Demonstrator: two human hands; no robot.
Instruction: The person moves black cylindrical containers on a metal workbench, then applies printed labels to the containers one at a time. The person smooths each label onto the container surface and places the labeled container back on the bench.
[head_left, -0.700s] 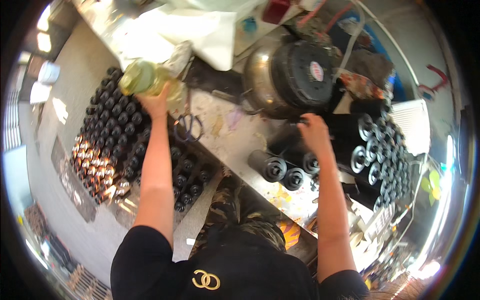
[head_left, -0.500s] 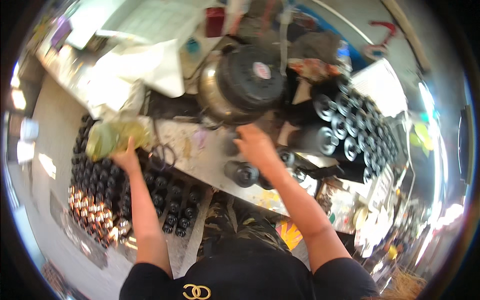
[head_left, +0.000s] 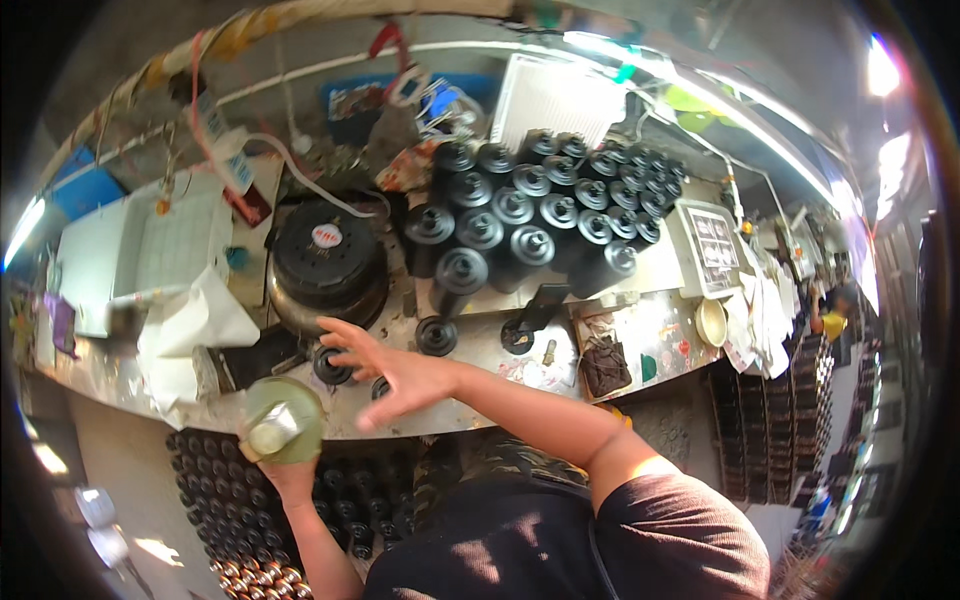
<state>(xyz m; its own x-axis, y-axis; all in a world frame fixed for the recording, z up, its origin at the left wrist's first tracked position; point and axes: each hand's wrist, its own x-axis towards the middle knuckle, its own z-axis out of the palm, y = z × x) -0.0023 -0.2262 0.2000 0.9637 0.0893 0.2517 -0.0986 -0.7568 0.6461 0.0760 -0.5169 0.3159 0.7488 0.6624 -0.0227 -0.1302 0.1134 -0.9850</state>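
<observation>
My left hand [head_left: 290, 478] grips a round, translucent yellow-green container [head_left: 284, 408] from its near side, just off the bench's front edge. A whitish, blurred part shows at its middle. My right hand [head_left: 400, 382] reaches leftward over the bench [head_left: 480, 388], fingers spread and holding nothing. Close to its fingertips stands a black cylinder [head_left: 331, 366] with a round top, and a second black cylinder [head_left: 381, 388] is partly hidden by the hand. A third black cylinder [head_left: 436, 336] is just beyond the wrist.
Many black cylinders with knobbed tops [head_left: 530, 245] crowd the bench's back. A round black-lidded metal machine [head_left: 328, 258] stands left of them. White paper [head_left: 205, 325] lies at the left, a shallow box [head_left: 607, 356] at the right. More black cylinders [head_left: 225, 490] fill the floor below.
The view has swung right. My right hand has moved left from the standing cylinders and spread its fingers. The container in my left hand has tipped to show a round end.
</observation>
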